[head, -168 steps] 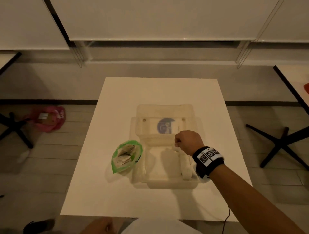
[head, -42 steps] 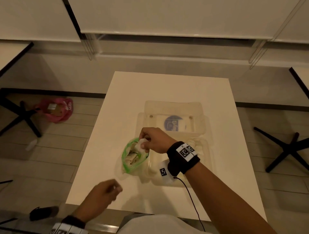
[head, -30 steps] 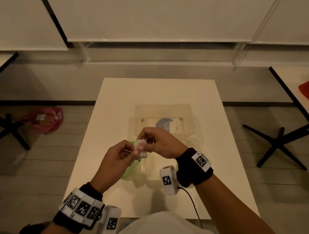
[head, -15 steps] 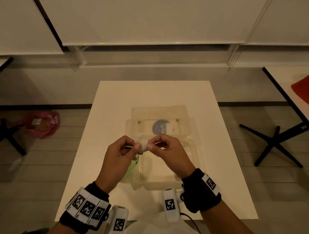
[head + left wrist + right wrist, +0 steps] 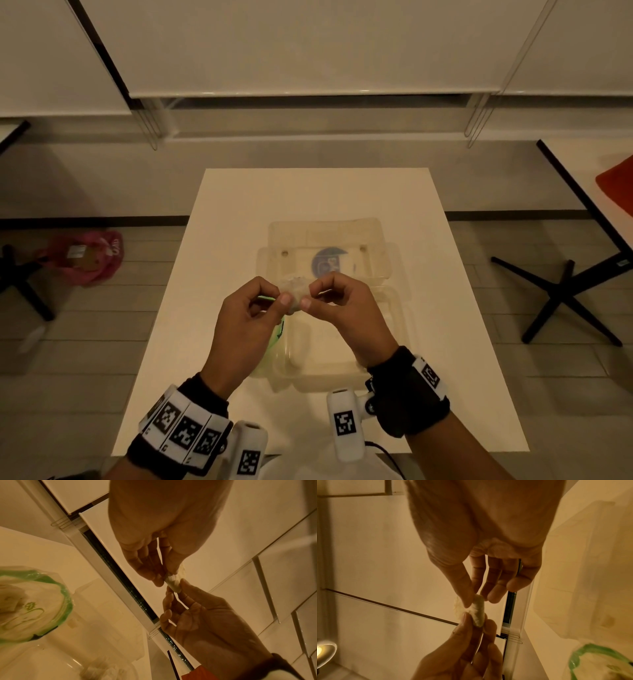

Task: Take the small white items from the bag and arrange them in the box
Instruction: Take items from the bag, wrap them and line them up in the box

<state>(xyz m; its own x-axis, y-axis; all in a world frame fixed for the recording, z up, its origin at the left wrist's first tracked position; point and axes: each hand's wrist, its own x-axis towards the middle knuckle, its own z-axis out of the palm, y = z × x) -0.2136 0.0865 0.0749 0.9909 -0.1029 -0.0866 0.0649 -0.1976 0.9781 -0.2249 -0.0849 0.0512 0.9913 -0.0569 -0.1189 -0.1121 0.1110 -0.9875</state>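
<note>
Both hands hold one small white item (image 5: 294,292) in the air, above the near left part of the clear plastic box (image 5: 405,308). My left hand (image 5: 279,297) pinches its left end between thumb and forefinger. My right hand (image 5: 310,297) pinches the right end the same way. In the wrist views the white item (image 5: 173,581) (image 5: 477,612) looks soft and crumpled. The green-rimmed bag (image 5: 34,601) (image 5: 599,662) stands open left of the box with more white pieces inside. In the head view my left hand hides most of the bag (image 5: 279,329).
The box lid (image 5: 329,240) lies open at the far side, with a blue round sticker (image 5: 329,264) on it. The white table (image 5: 308,195) carries only the box and bag. A pink bag (image 5: 85,257) lies on the floor at left; a chair base (image 5: 565,298) stands at right.
My right hand lifted a white item out of the bag, and my left hand came up to meet it. Both hands now pinch it; in the last half second they barely moved.
</note>
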